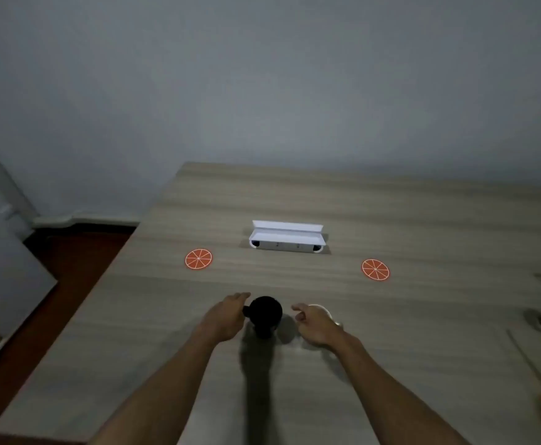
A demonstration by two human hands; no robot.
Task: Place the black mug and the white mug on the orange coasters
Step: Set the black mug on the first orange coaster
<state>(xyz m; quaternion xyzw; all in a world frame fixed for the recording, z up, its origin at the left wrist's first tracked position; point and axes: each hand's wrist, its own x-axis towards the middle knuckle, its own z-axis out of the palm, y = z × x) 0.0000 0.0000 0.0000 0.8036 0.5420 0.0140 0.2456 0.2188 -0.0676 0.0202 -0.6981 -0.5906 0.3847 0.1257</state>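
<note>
Two hands reach over the bench (391,220). Your left hand (227,316) sits at the black mug (265,314), fingers loose by its handle. Your right hand (315,322) covers the white mug (322,308) just right of it; grip unclear. Both orange coasters (198,259) (375,269) lie bare beyond the black mug.

Both bare forearms reach forward from the lower edge of the view, converging slightly toward the middle. The left hand (227,316) is turned palm inward, its fingers (241,297) extended forward and loosely curved, the thumb side hidden; whether they touch anything is unclear. The right hand (315,322) sits level with it and well apart, palm facing left and down, its fingers (299,308) curled inward in a loose half-open cup. Both wrists are straight, in line with the forearms. Motion blur softens the fingertips.
</note>
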